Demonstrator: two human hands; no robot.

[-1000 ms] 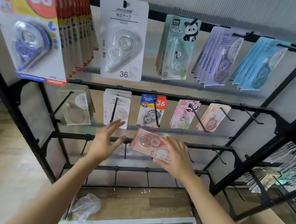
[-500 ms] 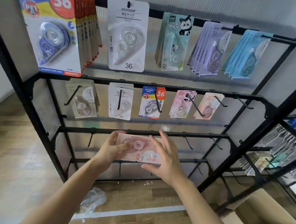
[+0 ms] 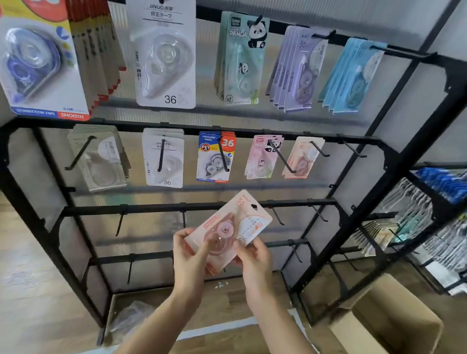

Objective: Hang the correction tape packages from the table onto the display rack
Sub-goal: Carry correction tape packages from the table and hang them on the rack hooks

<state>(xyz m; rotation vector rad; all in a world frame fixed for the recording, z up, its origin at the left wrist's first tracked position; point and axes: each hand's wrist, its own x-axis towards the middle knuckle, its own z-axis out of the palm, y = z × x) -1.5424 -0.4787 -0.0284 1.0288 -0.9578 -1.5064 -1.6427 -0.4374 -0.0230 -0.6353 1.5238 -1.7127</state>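
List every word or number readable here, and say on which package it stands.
"36" and "SMOOTH": large blue, yellow and red card, top row.
"JINUO" and "36": large white card, top row.
"PANDA": mint-green card, top row.
"PET" and "36": small blue and red card, middle row.
"36": small white card, middle row.
"36": pale pink card, held by the left hand and right hand.
Other print is too small or blurred.
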